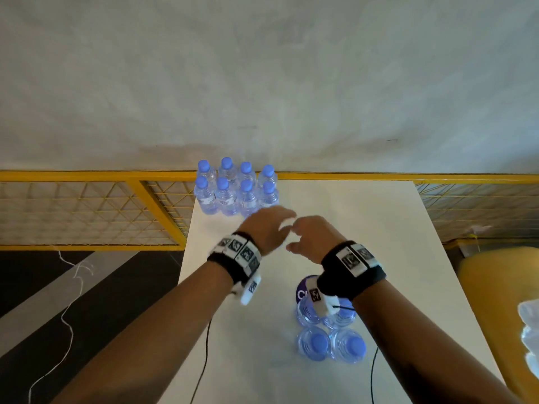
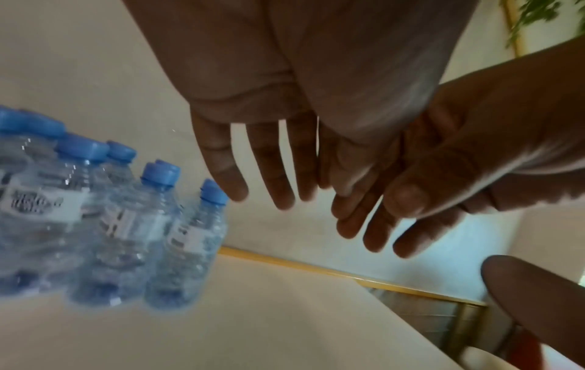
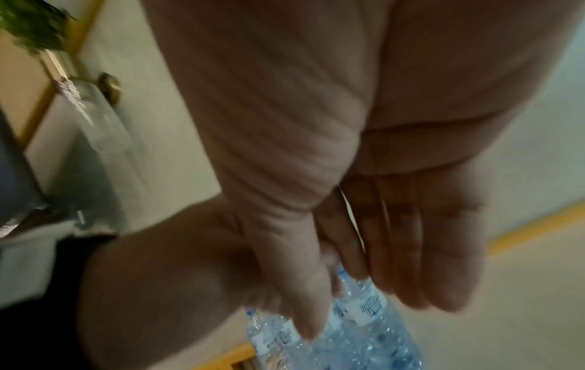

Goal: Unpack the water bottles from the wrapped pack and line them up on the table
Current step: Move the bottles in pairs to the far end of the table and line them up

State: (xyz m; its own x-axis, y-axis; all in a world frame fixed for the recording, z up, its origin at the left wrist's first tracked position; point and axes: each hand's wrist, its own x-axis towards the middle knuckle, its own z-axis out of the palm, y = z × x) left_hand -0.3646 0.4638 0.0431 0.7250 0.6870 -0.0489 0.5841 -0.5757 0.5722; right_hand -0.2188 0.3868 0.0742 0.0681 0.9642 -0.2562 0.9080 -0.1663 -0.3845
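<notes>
Several clear water bottles with blue caps (image 1: 235, 189) stand in two rows at the far left corner of the white table (image 1: 364, 228); the same group of bottles (image 2: 104, 220) shows in the left wrist view. A smaller cluster of bottles (image 1: 331, 335) with a purple label stands near me, partly under my right wrist. My left hand (image 1: 272, 225) hovers open just in front of the far rows, fingers spread, holding nothing. My right hand (image 1: 309, 236) is beside it, fingers relaxed and empty. In the right wrist view the right hand (image 3: 395, 237) hangs open above the far bottles (image 3: 357, 333).
A yellow metal mesh fence (image 1: 87, 211) runs behind and left of the table. A yellow rounded object (image 1: 501, 290) and crumpled clear plastic (image 1: 529, 330) lie at the right. Thin black cables (image 1: 204, 360) run from my wrists over the table's near part.
</notes>
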